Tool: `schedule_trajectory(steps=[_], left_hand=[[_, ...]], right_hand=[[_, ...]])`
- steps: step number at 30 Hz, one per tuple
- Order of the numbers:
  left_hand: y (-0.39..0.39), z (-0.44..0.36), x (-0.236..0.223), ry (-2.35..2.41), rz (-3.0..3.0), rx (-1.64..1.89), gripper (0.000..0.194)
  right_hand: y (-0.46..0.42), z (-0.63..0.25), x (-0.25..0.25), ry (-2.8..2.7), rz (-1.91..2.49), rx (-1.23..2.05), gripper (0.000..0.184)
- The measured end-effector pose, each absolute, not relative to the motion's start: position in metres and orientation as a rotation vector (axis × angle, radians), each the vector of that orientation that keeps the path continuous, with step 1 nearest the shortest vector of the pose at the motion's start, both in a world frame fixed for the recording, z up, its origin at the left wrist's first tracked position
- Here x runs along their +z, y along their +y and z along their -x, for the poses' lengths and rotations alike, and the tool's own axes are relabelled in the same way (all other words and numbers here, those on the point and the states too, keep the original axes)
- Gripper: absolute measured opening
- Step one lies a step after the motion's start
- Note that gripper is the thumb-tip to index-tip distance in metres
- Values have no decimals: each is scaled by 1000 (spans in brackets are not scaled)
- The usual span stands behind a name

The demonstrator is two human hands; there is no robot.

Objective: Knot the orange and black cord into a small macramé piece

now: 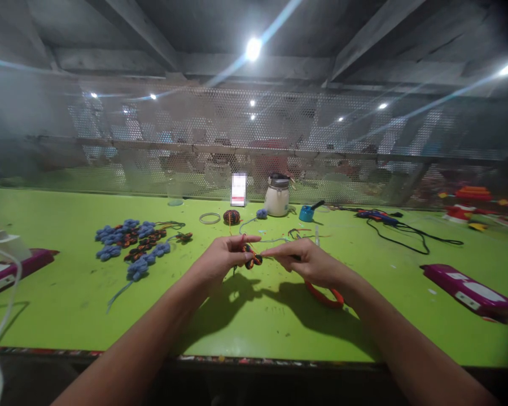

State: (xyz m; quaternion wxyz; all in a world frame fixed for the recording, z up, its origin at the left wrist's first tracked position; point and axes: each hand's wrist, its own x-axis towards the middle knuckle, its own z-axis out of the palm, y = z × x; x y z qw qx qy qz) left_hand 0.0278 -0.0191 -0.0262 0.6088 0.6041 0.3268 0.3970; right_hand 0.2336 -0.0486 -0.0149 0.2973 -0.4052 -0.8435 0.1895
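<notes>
My left hand (pixel 226 255) is closed on a small crocheted flower (pixel 253 258) in black and orange yarn, pinched between thumb and fingers. An orange strand runs up from it toward a dark multicoloured yarn ball (pixel 231 217). My right hand (pixel 311 260) is beside the flower, its index fingertip at the petal's edge and its other fingers curled in. Something dark shows within those curled fingers, too small to name. Under the right wrist is an orange loop (pixel 327 296), looking like a scissors handle; the rest is hidden.
Blue and black-orange crocheted flowers (pixel 139 242) lie at left. Behind the hands stand a lit phone (pixel 239 189), a white jar (pixel 277 197) and a blue pot (pixel 306 213). Purple power strips (pixel 469 290) flank both sides. A glue gun (pixel 376 217) with its cable lies back right.
</notes>
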Motion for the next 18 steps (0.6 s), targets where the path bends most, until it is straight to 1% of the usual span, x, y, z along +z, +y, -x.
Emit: schedule_trajectory(steps=[8,11,13,16,18], left_hand=[[-19,-30,-29,791,-1493,958,45],[-16,-33,-33,827,-1630,993,43],[-16,-34,-35,883,-1804,1079,39],[-20,-37,-38,910,-2147,1288,31],[-24,-38,-39,892,-2336,1376,31]], right_hand=[[-48,-230,-17,-2338,1057,263,41],[-46,-228,-22,-2335,1079,199,42],[-45,-227,-27,-2285,1083,187,42],[-44,-220,-33,-2102,1069,295,33],[-44,-213,-36,-1899,1099,513,24]])
